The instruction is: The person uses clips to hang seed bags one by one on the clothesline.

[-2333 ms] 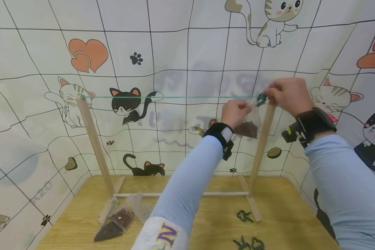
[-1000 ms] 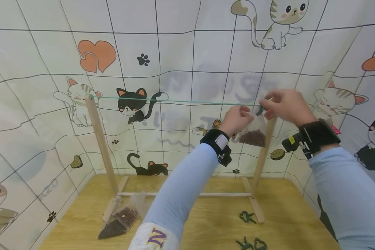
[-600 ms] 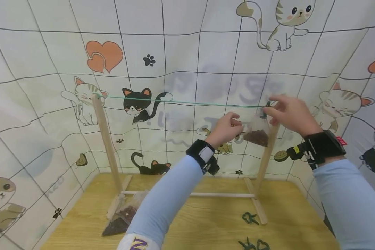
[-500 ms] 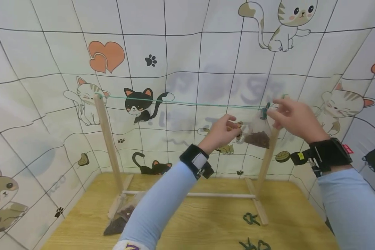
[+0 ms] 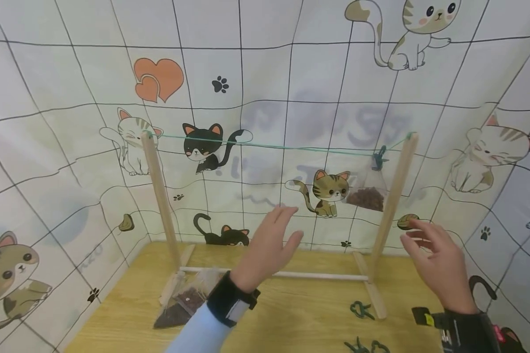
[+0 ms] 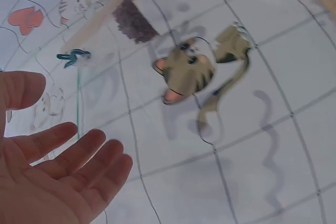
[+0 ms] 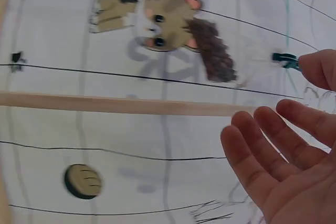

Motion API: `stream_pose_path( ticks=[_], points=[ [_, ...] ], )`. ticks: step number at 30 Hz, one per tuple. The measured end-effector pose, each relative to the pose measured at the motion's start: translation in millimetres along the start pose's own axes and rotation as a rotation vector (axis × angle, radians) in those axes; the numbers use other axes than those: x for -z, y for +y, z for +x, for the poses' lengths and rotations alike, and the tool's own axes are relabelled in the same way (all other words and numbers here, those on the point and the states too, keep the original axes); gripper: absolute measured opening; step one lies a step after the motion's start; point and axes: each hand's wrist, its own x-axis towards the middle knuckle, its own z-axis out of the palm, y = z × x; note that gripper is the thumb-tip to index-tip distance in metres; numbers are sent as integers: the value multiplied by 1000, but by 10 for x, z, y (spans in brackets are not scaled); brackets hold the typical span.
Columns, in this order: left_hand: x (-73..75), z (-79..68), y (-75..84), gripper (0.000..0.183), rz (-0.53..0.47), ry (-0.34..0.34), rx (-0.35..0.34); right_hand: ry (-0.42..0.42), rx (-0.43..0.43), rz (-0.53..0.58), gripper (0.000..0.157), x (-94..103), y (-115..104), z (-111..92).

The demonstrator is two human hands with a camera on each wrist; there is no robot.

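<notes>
Presently, left hand (image 5: pixel 267 247) spread, fingers nearly straight, thumb apart, empty, before rack's crossbar (image 5: pixel 322 276). Right hand (image 5: pixel 439 260) empty, fingers loosely curved, right of rack's right post (image 5: pixel 395 201). Filled bag (image 5: pixel 366 197) hangs by green clip (image 5: pixel 380 158) near right end of cord (image 5: pixel 309 148). Other bags (image 5: pixel 174 314) on table (image 5: pixel 309 314), toward left edge.

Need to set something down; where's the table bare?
The table is bare between the lying bags and green clips, before the white rod, and right of the stand's right foot. Crowded: around those bags and clips.
</notes>
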Motion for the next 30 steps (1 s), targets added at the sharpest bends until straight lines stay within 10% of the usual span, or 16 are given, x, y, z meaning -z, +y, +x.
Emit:
stream_pose_path(
  ticks=[7, 14, 23, 30],
  points=[
    [-177, -632, -213, 53, 179, 183, -22, 106, 13, 31, 45, -319, 87, -592],
    [-518, -1059, -373, 60, 273, 198, 46, 73, -14, -24, 45, -590, 210, -959],
    [-867, -1326, -539, 53, 329, 116, 120, -12, -22, -46, 44, -819, 355, -1160],
    [-1047, -1340, -558, 53, 348, 133, 32, -145, -71, -77, 39, -817, 447, -1185]
  ],
)
